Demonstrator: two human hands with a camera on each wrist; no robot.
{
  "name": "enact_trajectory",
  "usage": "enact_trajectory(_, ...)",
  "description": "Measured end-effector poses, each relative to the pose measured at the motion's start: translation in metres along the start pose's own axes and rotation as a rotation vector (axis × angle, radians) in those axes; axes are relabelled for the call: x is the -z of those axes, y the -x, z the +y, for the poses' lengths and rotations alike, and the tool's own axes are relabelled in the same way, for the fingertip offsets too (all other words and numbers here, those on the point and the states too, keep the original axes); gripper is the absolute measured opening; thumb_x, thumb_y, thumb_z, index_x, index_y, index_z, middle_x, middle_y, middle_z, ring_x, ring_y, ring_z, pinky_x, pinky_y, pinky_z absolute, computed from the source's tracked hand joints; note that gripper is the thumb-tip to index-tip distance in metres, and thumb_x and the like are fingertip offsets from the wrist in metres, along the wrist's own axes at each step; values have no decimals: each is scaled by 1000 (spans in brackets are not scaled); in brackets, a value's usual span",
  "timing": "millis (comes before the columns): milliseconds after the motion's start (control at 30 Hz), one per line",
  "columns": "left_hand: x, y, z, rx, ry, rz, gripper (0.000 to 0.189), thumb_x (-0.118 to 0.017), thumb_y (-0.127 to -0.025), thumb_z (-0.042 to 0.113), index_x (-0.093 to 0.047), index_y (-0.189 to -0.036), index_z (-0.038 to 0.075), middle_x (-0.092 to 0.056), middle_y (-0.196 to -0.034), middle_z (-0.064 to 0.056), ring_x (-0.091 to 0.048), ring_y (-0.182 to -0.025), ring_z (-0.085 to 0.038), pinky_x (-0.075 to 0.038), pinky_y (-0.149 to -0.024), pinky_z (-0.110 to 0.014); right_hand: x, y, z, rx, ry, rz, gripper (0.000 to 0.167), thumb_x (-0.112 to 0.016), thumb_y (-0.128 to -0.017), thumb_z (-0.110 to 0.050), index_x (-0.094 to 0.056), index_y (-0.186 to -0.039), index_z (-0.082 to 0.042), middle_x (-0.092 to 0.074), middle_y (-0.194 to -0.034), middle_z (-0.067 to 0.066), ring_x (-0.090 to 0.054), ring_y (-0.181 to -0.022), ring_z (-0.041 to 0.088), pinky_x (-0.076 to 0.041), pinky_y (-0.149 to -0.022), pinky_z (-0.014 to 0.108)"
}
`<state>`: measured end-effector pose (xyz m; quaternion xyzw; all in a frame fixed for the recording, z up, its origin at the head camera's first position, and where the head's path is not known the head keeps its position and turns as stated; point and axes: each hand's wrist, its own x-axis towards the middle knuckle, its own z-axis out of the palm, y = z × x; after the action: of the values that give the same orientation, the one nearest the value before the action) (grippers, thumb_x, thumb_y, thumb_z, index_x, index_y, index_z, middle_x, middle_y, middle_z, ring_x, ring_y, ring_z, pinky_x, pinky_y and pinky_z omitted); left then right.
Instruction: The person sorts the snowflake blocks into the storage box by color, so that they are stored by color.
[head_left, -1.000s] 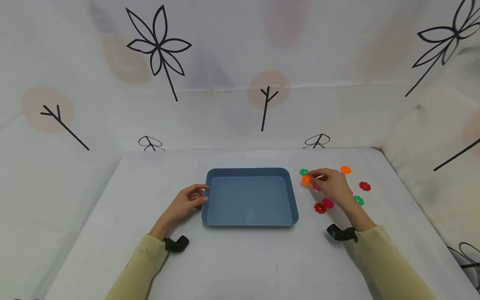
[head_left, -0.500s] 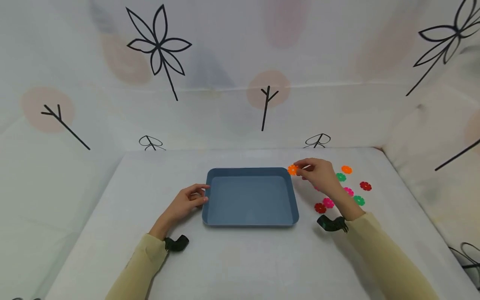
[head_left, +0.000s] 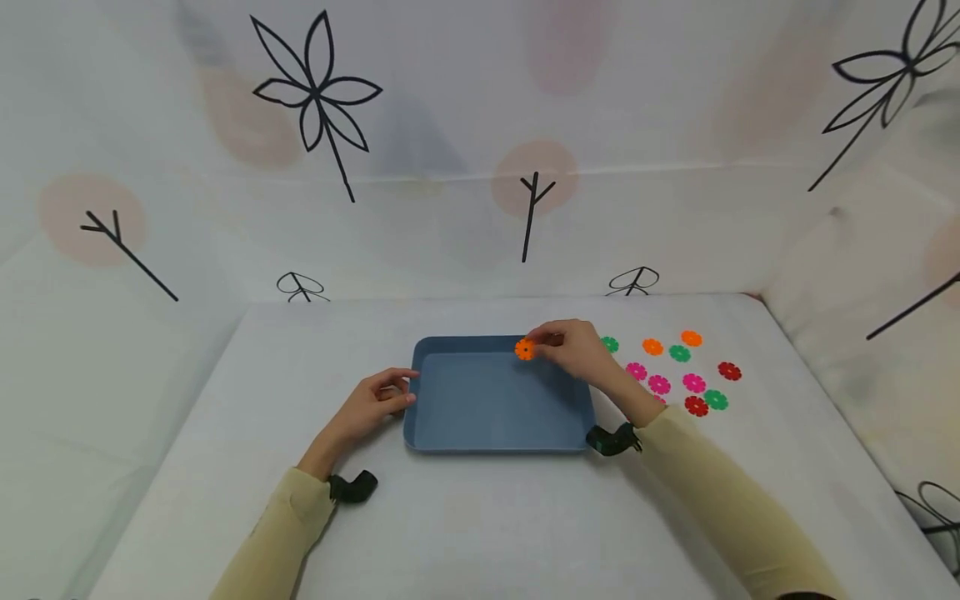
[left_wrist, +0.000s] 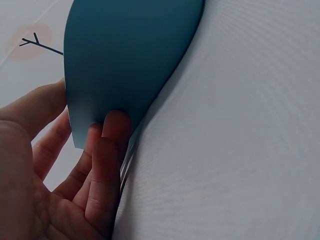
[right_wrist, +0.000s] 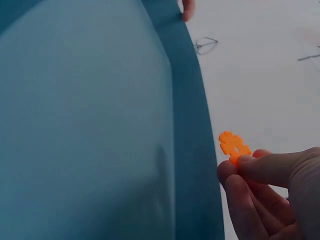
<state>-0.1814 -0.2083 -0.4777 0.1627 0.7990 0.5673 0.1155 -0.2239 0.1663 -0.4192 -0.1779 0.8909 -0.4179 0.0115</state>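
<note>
A blue-grey rectangular tray [head_left: 487, 408] lies on the white-covered table. My left hand [head_left: 375, 395] holds its left side; in the left wrist view the fingers [left_wrist: 116, 131] press on the outer wall, and one reaches the rim. Over the tray's far right part, my right hand [head_left: 576, 350] pinches an orange flower-shaped plastic disc [head_left: 525, 349] between thumb and fingertips. The right wrist view shows this notched disc tilted up from the fingertips, beside the tray's far wall [right_wrist: 197, 150]. Nothing lies on the visible tray floor.
Right of the tray several similar discs lie flat: green [head_left: 679, 353], orange [head_left: 652, 347], pink [head_left: 693, 382] and red [head_left: 730, 371]. The right forearm partly covers one pink disc. A printed white cloth [head_left: 435, 233] hangs behind the table.
My right hand has lifted the orange disc from the group and carried it left over the tray. The left hand and the tray stay where they were.
</note>
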Motion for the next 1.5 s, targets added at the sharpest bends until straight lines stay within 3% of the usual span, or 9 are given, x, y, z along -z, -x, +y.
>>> enact_trajectory(267, -2, -2, -1, -6, -6, -12, 42, -69, -95, 14, -58, -133, 2, -58, -102, -11, -59, -72, -13, -45, -64, -26, -28, -17, -3, 91, -36, -94, 17, -72, -89, -6, -77, -106, -6, -73, -101, 8, -67, -84, 19, -54, -73, 33)
enact_trajectory(533, -2, -1, -5, -25, 11, -1, 42, -69, -95, 11, -58, -134, 0, -59, -100, -10, -59, -73, -10, -46, -65, -25, -53, -36, -12, 120, -63, -145, 21, -69, -92, -6, -76, -112, -7, -72, -110, 8, -67, -98, 22, -53, -83, 35)
enact_trajectory(833, -2, -2, -3, 4, -11, -3, 41, -69, -96, 13, -58, -134, 3, -58, -101, -12, -57, -70, -12, -44, -64, -25, -78, -48, -18, 143, -42, -164, 15, -68, -93, -6, -78, -104, -6, -72, -106, 7, -66, -94, 21, -53, -80, 31)
enact_trajectory(1100, -2, -3, -3, 1, 6, -8, 40, -66, -96, 6, -56, -135, -1, -58, -101, -12, -58, -70, -14, -45, -64, -25, -95, -51, -16, 171, -56, -149, 14, -69, -93, -7, -78, -104, -6, -72, -105, 8, -67, -94, 20, -53, -81, 30)
enact_trajectory(1300, -3, -4, -4, 11, 6, -20, 41, -65, -96, 2, -54, -134, -7, -59, -99, -13, -57, -69, -18, -45, -64, -26, -100, -48, -11, 149, -76, -143, 13, -69, -94, -8, -78, -104, -8, -73, -104, 5, -67, -93, 17, -52, -80, 29)
enact_trajectory(1500, -2, -3, -6, -3, -4, -14, 41, -67, -96, 7, -56, -134, -1, -59, -101, -12, -58, -69, -15, -46, -63, -25, -103, -49, -3, 148, -131, -144, 14, -71, -94, -11, -78, -105, -9, -73, -104, 5, -67, -92, 15, -53, -79, 30)
